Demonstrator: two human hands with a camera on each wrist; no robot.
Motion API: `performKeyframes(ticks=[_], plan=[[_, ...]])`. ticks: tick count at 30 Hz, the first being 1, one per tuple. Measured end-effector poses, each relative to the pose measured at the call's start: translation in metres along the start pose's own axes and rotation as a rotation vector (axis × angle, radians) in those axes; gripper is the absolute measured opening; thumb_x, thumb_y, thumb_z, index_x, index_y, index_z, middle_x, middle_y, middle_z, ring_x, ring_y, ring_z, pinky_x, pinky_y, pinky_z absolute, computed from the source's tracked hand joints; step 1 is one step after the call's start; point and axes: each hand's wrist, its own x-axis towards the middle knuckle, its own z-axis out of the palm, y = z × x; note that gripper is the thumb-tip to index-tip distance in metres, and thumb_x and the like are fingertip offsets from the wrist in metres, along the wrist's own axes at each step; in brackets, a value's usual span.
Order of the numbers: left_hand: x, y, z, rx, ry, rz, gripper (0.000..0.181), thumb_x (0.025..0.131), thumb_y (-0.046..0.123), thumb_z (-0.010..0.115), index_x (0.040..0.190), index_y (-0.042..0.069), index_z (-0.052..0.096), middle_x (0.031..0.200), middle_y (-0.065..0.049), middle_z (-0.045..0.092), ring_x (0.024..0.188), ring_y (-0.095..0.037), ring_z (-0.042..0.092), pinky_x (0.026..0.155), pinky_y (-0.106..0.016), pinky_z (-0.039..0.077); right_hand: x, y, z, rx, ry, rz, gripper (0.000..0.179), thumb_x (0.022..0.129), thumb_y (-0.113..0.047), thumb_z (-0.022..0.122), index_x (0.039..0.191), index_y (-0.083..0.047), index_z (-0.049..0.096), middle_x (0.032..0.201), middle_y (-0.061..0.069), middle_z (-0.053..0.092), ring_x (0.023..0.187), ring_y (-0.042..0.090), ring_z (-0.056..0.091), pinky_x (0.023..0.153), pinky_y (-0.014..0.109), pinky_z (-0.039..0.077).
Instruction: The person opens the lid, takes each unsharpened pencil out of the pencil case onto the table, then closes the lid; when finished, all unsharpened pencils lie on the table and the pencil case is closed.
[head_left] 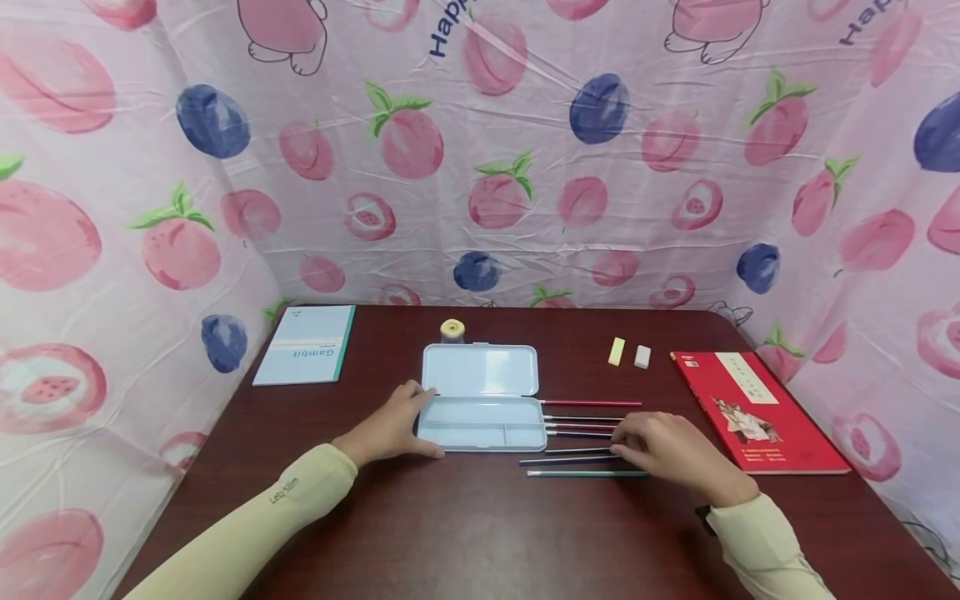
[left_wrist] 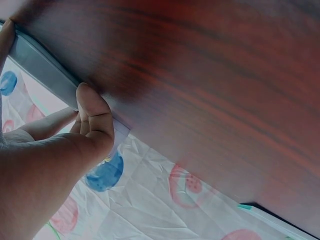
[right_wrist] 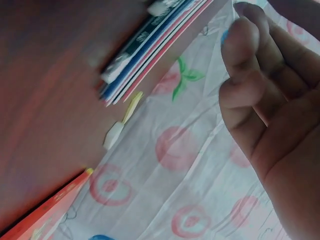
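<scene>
A pale blue pencil case [head_left: 483, 410] lies open on the table, its lid folded back and its divided tray bare. My left hand [head_left: 390, 423] holds the tray's left end, thumb at the front corner and fingers toward the hinge. In the left wrist view, the thumb [left_wrist: 93, 102] presses against the edge of the case [left_wrist: 45, 67]. My right hand [head_left: 667, 446] hovers at the right ends of several pencils [head_left: 577, 461] beside the case. Its fingers are loosely bent, and the right wrist view shows the pencils [right_wrist: 150, 55] apart from the hand [right_wrist: 272, 100].
Behind the case stands a small yellow-topped roll [head_left: 452, 329]. A yellow strip [head_left: 616, 352] and a white eraser [head_left: 642, 357] lie at the back right. A red book [head_left: 761, 417] is at the right, a pale notebook [head_left: 306, 343] at the left. Fruit-print cloth [head_left: 510, 167] surrounds the table.
</scene>
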Motion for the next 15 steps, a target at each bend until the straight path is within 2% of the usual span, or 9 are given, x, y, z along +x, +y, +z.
performKeyframes(ticks=[4,9,15], plan=[[0.001,0.0,0.001,0.005,0.003,-0.01,0.109,0.076,0.05,0.096,0.162,0.007,0.044,0.144,-0.015,0.052,0.125,-0.026,0.051,0.109,-0.044,0.054,0.015,-0.007,0.001,-0.018,0.055,-0.019,0.017,0.086,-0.022,0.09,0.1,-0.018,0.082,0.084,-0.013,0.072,0.07,-0.004,0.052,0.065,0.024,0.052],[0.001,0.0,0.001,0.014,0.006,-0.012,0.109,0.076,0.05,0.096,0.162,0.008,0.044,0.145,-0.015,0.051,0.126,-0.026,0.051,0.11,-0.045,0.054,0.039,-0.018,0.006,-0.015,0.087,-0.042,0.021,0.087,-0.02,0.089,0.105,-0.014,0.084,0.081,-0.01,0.072,0.068,-0.001,0.051,0.064,0.023,0.051],[0.001,-0.002,0.001,0.018,0.004,0.013,0.109,0.076,0.05,0.096,0.162,0.006,0.045,0.141,-0.015,0.052,0.124,-0.025,0.05,0.107,-0.043,0.054,0.071,-0.034,0.017,-0.02,0.099,-0.142,0.018,0.089,-0.02,0.087,0.106,-0.012,0.085,0.088,-0.004,0.078,0.069,0.003,0.06,0.066,0.027,0.055]])
